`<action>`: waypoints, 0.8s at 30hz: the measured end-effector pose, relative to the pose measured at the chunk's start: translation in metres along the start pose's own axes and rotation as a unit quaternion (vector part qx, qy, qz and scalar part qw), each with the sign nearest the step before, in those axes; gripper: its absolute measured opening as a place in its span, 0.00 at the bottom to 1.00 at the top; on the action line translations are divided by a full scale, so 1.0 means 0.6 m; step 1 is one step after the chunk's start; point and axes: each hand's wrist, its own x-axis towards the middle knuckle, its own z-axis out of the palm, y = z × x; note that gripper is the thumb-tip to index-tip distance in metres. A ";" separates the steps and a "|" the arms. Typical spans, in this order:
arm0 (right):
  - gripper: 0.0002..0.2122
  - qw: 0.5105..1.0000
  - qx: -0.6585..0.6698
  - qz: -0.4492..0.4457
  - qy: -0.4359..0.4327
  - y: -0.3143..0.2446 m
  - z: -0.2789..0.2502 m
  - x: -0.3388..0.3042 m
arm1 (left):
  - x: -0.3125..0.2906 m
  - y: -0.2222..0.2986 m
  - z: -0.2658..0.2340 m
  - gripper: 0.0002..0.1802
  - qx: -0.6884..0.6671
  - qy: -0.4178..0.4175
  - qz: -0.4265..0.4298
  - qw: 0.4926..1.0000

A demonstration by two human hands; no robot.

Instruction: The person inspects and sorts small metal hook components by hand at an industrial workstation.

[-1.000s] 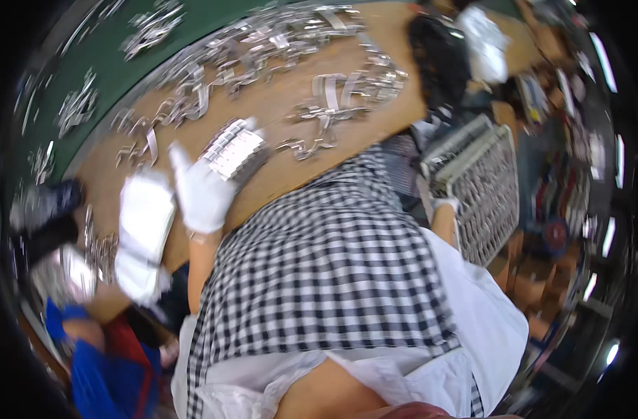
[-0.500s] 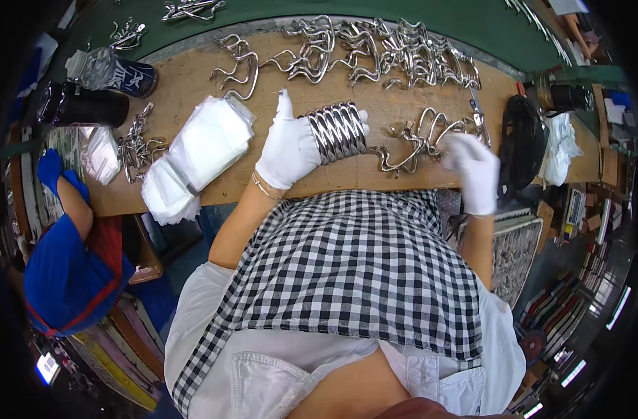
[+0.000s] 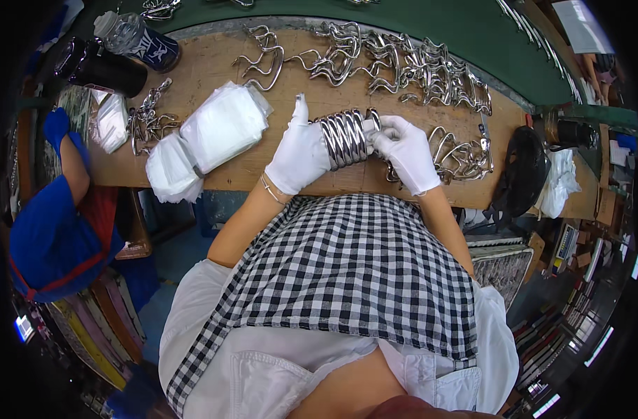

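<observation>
My left hand (image 3: pixel 296 155), in a white glove, points its thumb up and carries a row of shiny bent metal handles (image 3: pixel 343 141) on its fingers. The handles lie side by side, their curves lined up. At the open end of that row, my white-gloved right hand (image 3: pixel 408 152) has closed fingers on one more metal handle (image 3: pixel 373 119), slightly apart from the others. The lower part of this handle is hidden by the fingers. Close to the right hand, several loose bent metal handles (image 3: pixel 464 159) lie tangled on the wooden table (image 3: pixel 207 68).
Many metal handles (image 3: pixel 431 66) line the table's far side. To the left are a stack of white plastic bags (image 3: pixel 225 129), more metal pieces (image 3: pixel 148 122), a black cup (image 3: pixel 102 66) and a bottle (image 3: pixel 141 45). A black bag (image 3: pixel 520 171) hangs at right. A blue-sleeved person (image 3: pixel 60 216) is at left.
My right hand has moved left from the loose pile to the end of the row, bringing a metal handle. The view has shifted slightly; my left hand still carries the row.
</observation>
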 end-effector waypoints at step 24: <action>0.12 0.986 0.018 0.105 -0.128 -0.075 0.018 -0.011 | -0.019 -0.078 0.038 0.31 0.276 0.141 0.117 0.944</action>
